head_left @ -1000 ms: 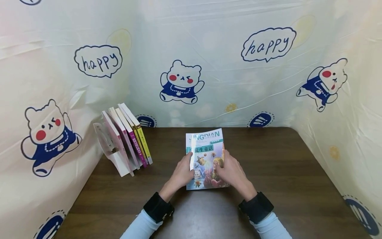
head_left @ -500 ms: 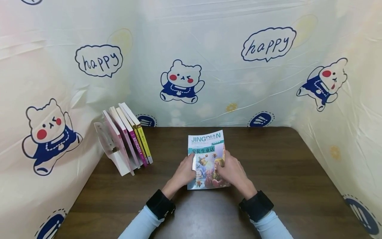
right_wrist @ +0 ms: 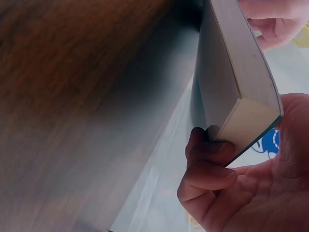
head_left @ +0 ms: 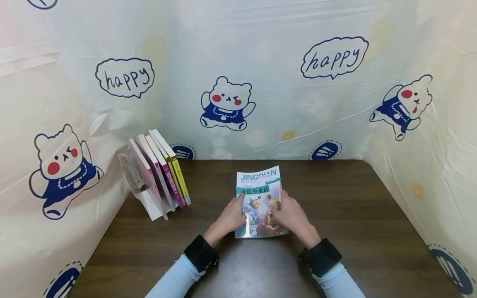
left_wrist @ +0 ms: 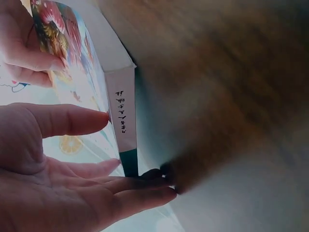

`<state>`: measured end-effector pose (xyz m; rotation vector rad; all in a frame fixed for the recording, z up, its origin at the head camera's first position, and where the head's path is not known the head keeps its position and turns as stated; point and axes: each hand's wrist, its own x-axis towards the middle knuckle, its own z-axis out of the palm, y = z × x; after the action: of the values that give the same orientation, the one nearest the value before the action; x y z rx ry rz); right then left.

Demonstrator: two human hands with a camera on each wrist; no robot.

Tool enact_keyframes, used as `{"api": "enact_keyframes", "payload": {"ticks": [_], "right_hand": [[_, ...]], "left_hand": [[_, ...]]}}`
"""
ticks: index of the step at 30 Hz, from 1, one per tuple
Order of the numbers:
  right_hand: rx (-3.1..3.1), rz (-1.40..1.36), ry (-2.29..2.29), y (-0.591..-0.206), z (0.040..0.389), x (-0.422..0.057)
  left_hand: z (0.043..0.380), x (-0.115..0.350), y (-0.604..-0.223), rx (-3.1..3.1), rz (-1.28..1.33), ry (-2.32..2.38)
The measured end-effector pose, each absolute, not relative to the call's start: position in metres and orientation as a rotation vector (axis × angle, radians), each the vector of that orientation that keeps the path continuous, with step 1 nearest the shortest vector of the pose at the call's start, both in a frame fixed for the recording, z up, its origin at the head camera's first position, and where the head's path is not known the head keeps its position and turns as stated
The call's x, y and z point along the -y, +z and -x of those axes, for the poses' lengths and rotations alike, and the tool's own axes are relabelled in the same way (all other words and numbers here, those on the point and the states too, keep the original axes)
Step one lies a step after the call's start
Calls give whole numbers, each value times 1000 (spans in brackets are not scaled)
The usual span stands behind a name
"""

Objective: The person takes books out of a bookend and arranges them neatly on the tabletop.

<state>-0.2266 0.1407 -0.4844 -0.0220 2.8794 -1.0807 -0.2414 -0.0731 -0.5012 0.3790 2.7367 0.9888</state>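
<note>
A paperback book (head_left: 259, 205) with a fairy-tale picture cover and "JINGDIAN" across its top is held in front of me, cover up. My left hand (head_left: 230, 216) holds its left side, thumb by the cover edge. In the left wrist view the thumb tip meets the white-and-green spine (left_wrist: 121, 106), with fingers stretched below it. My right hand (head_left: 294, 213) grips the opposite side, thumb on the cover. The right wrist view shows its fingers curled under the page block (right_wrist: 248, 123). The book's underside faces the wooden table (right_wrist: 63, 145).
Several books (head_left: 158, 171) stand leaning in a row at the table's left, beside a white bookend (head_left: 136, 182). A printed cloth (head_left: 275, 103) with bears and "happy" bubbles hangs round the back and sides of the brown table (head_left: 354, 219).
The book's top edge has come down and slightly right, and glare has left its title. My left hand has shifted a little right with it; the right hand hardly moves.
</note>
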Motion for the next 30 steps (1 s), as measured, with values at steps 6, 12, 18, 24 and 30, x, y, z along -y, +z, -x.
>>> {"api": "enact_keyframes", "payload": {"ticks": [6,12,18,24,30], "right_hand": [[-2873,27,-1082,-489,228,-142],[-2849,12,-1070,-491,228,-143],[-2824,-2,-1066,-492,227,-143],[-2812,-8,-1050,-493,227,-144],[-2810,-8,-1036,-493,228,-145]], "left_hand": [[239,72,-501,-2750,-454,804],[240,69,-500,-2760,-480,687],[239,68,-500,-2737,-460,660],[238,68,-499,-2729,-448,649],[239,67,-498,-2731,-431,637]]}}
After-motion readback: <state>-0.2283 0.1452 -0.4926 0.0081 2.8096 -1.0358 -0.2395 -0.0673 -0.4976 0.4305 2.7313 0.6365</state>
